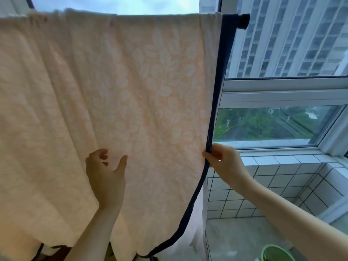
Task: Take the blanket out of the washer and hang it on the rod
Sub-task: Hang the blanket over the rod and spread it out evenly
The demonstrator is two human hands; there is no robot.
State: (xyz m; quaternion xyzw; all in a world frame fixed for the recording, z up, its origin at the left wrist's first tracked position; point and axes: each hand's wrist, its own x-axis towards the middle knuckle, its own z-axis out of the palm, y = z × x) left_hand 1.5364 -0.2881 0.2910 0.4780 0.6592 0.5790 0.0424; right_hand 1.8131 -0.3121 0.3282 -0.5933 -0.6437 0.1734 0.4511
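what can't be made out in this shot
Head view:
- blanket: left side cut off by the frame edge.
- rod: only the right end shows; the blanket covers the rest.
- washer: out of frame.
- basket: mostly cut off by the bottom edge.
- left hand: whether it touches the blanket is unclear.

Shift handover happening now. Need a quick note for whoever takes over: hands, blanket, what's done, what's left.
Left hand: open and relaxed in front of the blanket, holding nothing.
Right hand: pinches the dark trim on the blanket's right edge.
Blanket: draped over the rod, hanging down, with folds on the left side.
Done: blanket is on the rod.
Left: probably smooth out the folds, then release.
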